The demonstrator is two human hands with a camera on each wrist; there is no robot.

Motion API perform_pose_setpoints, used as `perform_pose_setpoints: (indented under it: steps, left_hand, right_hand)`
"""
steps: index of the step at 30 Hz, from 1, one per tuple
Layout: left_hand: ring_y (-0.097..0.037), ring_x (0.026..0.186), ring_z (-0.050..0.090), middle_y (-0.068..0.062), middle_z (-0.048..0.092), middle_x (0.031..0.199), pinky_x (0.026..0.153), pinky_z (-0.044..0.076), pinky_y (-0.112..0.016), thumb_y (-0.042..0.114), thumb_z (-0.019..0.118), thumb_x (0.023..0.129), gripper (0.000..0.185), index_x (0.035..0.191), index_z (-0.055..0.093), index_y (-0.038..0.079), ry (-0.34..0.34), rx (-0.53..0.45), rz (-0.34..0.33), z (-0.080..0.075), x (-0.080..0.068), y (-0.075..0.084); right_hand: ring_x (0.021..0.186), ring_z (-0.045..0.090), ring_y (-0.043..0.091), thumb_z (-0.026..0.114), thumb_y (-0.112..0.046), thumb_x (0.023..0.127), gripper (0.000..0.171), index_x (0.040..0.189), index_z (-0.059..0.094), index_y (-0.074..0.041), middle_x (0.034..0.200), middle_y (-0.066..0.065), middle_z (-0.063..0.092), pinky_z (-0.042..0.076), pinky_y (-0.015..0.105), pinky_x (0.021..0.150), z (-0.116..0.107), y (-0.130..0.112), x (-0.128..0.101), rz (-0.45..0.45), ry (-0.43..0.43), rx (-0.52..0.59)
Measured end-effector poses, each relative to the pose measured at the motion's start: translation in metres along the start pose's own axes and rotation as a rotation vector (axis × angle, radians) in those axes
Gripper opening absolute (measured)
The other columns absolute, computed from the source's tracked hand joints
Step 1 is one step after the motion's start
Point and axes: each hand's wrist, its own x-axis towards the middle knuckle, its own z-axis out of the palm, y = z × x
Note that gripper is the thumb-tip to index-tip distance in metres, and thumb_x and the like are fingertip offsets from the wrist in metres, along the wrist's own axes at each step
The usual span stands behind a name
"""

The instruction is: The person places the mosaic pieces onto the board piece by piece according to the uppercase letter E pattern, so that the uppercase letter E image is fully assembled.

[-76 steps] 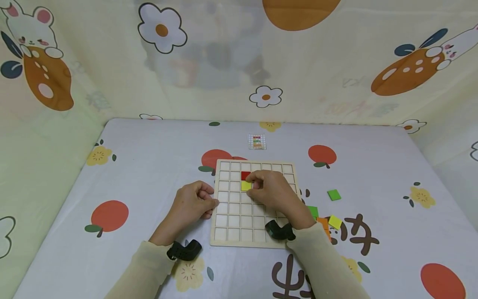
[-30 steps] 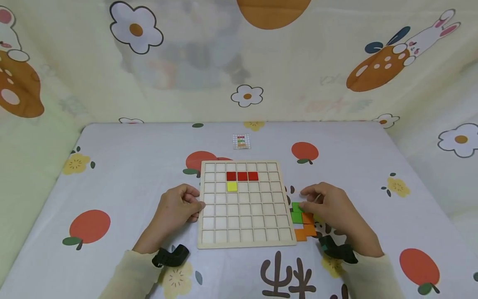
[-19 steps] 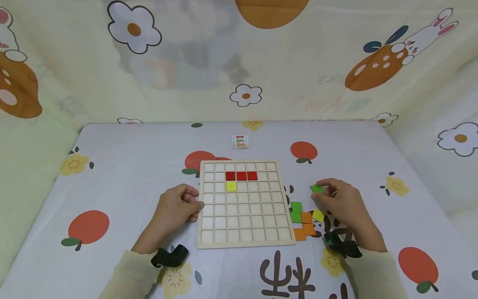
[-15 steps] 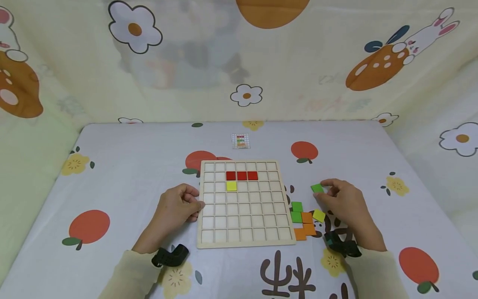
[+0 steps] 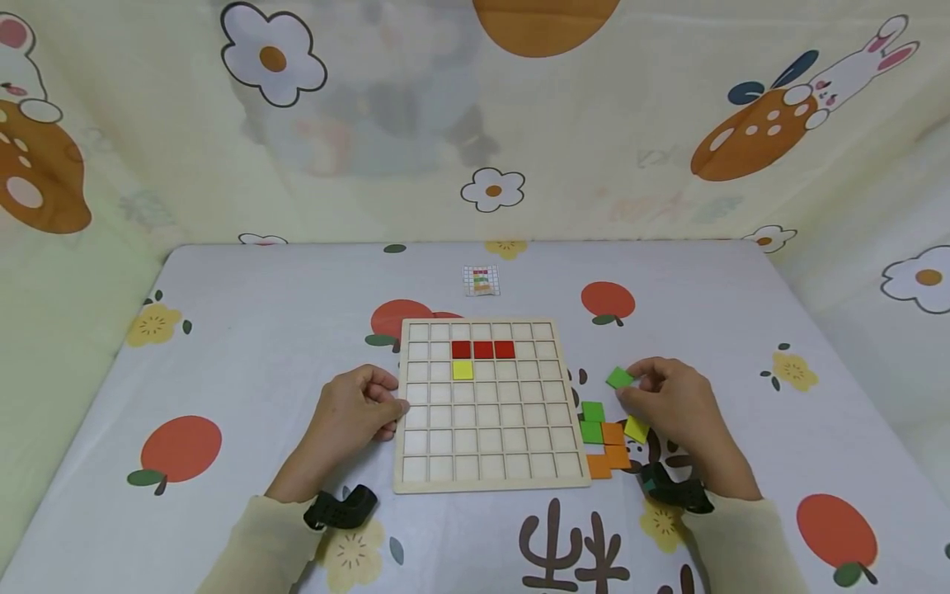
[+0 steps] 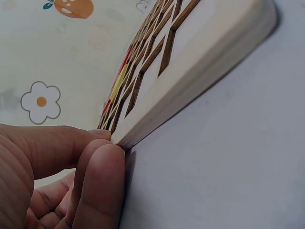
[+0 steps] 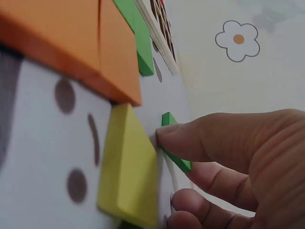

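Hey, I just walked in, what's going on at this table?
Someone is working with coloured tiles and a grid board. Their left hand holds its left edge, while their right hand pinches a green tile off to the right. In the board sit three red tiles in a row, with one yellow tile under the leftmost. Two green tiles, three orange tiles and another yellow tile lie right of the board.

The right hand [image 5: 671, 396], at first over the wooden grid board [image 5: 487, 441], is now to the right of it, pinching a green tile [image 5: 619, 378] that earlier lay untouched. In the last half second, that tile has shifted slightly toward the board. Two red tiles [image 5: 505, 350] the hand hid now show.
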Motion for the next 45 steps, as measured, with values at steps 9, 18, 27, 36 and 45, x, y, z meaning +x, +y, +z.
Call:
perform_pose_setpoints:
  steps: [9, 18, 27, 36, 45]
  left_hand:
    - [-0.014, 0.057, 0.063, -0.009, 0.066, 0.081, 0.056, 0.059, -0.025, 0.001, 0.078, 0.089, 0.023, 0.107, 0.065, 0.001, 0.007, 0.018, 0.006, 0.001, 0.000, 0.000]
    - [-0.014, 0.057, 0.063, -0.009, 0.066, 0.081, 0.056, 0.059, -0.025, 0.001, 0.078, 0.089, 0.023, 0.108, 0.065, 0.000, 0.000, 0.005, -0.001, 0.000, 0.000, 0.000]
    - [-0.015, 0.057, 0.063, -0.009, 0.066, 0.080, 0.057, 0.060, -0.026, 0.003, 0.080, 0.088, 0.025, 0.108, 0.065, 0.002, 0.005, 0.005, -0.012, 0.001, 0.002, -0.002]
    - [-0.014, 0.057, 0.063, -0.009, 0.065, 0.081, 0.057, 0.059, -0.025, 0.001, 0.078, 0.089, 0.023, 0.108, 0.065, 0.001, 0.004, 0.000, -0.009, -0.001, -0.001, 0.001]
    - [-0.014, 0.056, 0.063, -0.008, 0.066, 0.079, 0.057, 0.059, -0.025, 0.002, 0.078, 0.089, 0.024, 0.108, 0.065, 0.001, 0.000, 0.001, -0.009, -0.001, 0.001, 0.000]
  right_hand:
    - [0.082, 0.061, 0.027, 0.075, -0.017, 0.092, 0.021, 0.108, 0.072, -0.003, 0.093, 0.012, 0.070, 0.053, 0.029, 0.064, 0.005, -0.003, 0.003, -0.068, 0.062, 0.017]
    - [0.087, 0.060, 0.025, 0.072, -0.013, 0.095, 0.014, 0.107, 0.074, -0.005, 0.094, 0.009, 0.073, 0.051, 0.021, 0.070, 0.008, -0.012, 0.009, -0.114, 0.025, 0.094]
    - [0.084, 0.063, 0.027, 0.065, -0.010, 0.098, 0.018, 0.113, 0.073, -0.004, 0.098, 0.013, 0.069, 0.049, 0.026, 0.059, 0.010, -0.027, 0.012, -0.124, -0.026, 0.174]
    - [0.089, 0.058, 0.026, 0.074, -0.005, 0.091, 0.031, 0.122, 0.073, -0.003, 0.099, 0.012, 0.065, 0.053, 0.027, 0.067, 0.014, -0.030, 0.016, -0.163, -0.048, 0.086]
    - [0.090, 0.056, 0.026, 0.077, -0.008, 0.090, 0.028, 0.116, 0.073, 0.000, 0.090, 0.009, 0.062, 0.049, 0.033, 0.071, 0.013, -0.035, 0.017, -0.185, -0.079, -0.036]
